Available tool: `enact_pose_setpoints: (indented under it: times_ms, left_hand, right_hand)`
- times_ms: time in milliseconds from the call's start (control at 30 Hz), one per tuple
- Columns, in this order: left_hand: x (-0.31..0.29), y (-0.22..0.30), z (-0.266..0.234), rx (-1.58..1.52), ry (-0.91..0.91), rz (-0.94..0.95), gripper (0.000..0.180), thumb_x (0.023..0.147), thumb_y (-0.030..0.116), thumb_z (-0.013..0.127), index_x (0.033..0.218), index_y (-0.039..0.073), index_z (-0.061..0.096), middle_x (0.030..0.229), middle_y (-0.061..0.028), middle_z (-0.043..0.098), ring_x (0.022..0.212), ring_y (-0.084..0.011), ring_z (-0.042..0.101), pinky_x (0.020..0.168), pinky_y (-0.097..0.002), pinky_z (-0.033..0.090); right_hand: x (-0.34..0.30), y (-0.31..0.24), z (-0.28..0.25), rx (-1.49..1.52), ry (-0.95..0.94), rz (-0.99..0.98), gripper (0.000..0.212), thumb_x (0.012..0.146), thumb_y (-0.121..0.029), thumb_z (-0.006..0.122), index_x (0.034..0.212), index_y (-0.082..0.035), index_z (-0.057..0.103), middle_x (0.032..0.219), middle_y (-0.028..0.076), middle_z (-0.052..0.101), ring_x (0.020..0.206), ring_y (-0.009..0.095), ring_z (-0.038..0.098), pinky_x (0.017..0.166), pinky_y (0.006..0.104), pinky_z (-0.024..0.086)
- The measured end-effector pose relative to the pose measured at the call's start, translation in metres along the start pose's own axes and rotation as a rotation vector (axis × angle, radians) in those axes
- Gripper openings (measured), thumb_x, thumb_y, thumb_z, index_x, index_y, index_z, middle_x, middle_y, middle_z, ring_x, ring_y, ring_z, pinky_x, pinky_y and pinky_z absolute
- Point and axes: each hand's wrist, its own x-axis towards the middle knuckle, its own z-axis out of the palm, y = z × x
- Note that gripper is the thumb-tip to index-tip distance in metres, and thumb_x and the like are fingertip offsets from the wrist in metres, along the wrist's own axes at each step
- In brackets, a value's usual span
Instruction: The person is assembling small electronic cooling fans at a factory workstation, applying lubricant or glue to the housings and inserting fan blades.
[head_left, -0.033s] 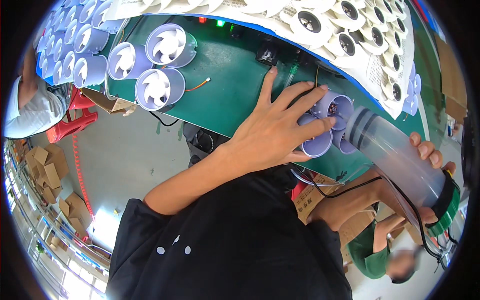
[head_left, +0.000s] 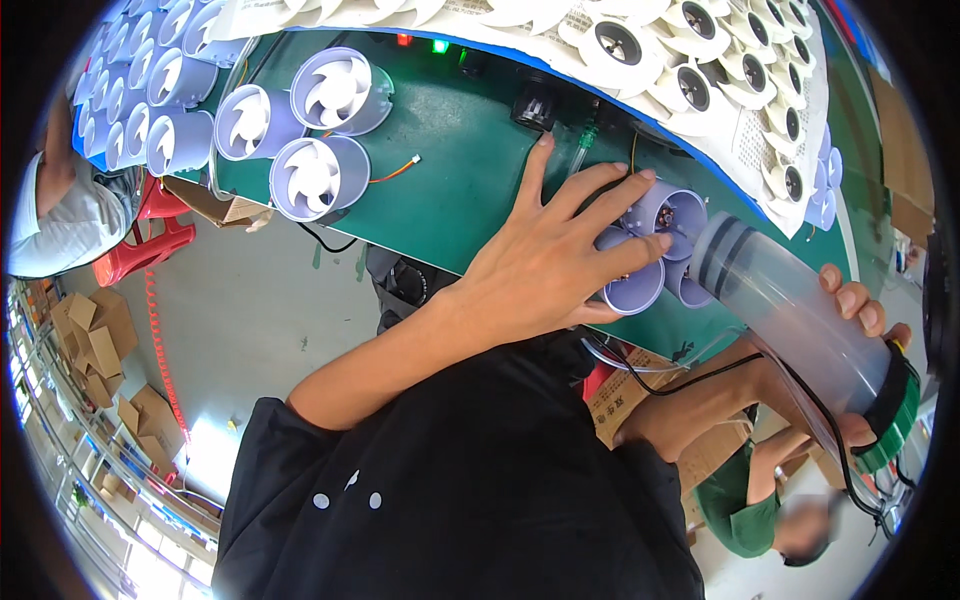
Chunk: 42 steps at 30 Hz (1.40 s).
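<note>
My left hand point(head_left: 550, 260) lies with fingers spread over a small group of lavender fan housings point(head_left: 637, 291). Its thumb and fingertips touch their rims, and small electronic parts show inside. On the right, my right hand point(head_left: 852, 302) is wrapped round a large translucent dispensing syringe point(head_left: 795, 315) with a green cap point(head_left: 897, 420). The syringe slants down toward the housings, its dark-ringed end beside them. Its tip cannot be made out clearly against the housings. Part of my right hand is hidden behind the barrel.
Three lavender fans with white blades point(head_left: 318, 178) stand on the green table point(head_left: 430, 190); more crowd the far left. White fan impellers point(head_left: 690, 85) cover a papered shelf above. A black knob point(head_left: 535, 105) sits behind my left fingers. A black cable point(head_left: 690, 382) hangs near the syringe.
</note>
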Motion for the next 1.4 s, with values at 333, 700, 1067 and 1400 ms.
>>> enact_pose_setpoints:
  times_ms: [333,700,1067,1400]
  left_hand:
    - [0.002,0.001,0.001,0.005,0.004,0.007,0.07,0.055,0.034,0.085,0.118,0.022,0.058,0.146,-0.0095,0.039,0.13,-0.0311,0.039,0.105,-0.0682,0.019]
    - [0.005,0.013,0.002,-0.016,-0.001,0.011,0.068,0.058,0.027,0.085,0.121,0.035,0.061,0.149,-0.0158,0.032,0.134,-0.0405,0.031,0.101,-0.0698,0.024]
    - [0.008,0.017,0.012,0.013,0.0,-0.021,0.059,0.059,0.026,0.085,0.114,0.039,0.067,0.148,-0.016,0.034,0.132,-0.0388,0.034,0.101,-0.0681,0.026]
    - [0.008,0.019,0.012,0.037,0.017,-0.03,0.059,0.06,0.027,0.085,0.114,0.04,0.066,0.147,-0.0153,0.035,0.131,-0.0387,0.035,0.102,-0.0675,0.026]
  right_hand:
    - [-0.001,-0.003,0.016,-0.025,0.202,-0.052,0.098,0.073,-0.074,0.059,0.133,0.002,0.041,0.1,0.015,0.053,0.088,0.029,0.05,0.082,0.0502,0.036]
    - [-0.023,-0.05,-0.022,0.088,0.153,-0.101,0.115,0.06,-0.075,0.071,0.136,0.004,0.035,0.105,0.013,0.044,0.088,0.024,0.041,0.078,0.0438,0.031]
    - [-0.031,-0.03,-0.024,0.04,0.141,-0.072,0.108,0.07,-0.077,0.061,0.138,0.001,0.033,0.108,0.013,0.044,0.092,0.026,0.041,0.081,0.0444,0.033]
    - [-0.026,-0.033,-0.026,0.018,0.118,-0.005,0.113,0.062,-0.081,0.065,0.135,-0.001,0.033,0.107,0.012,0.046,0.091,0.027,0.044,0.081,0.0461,0.034]
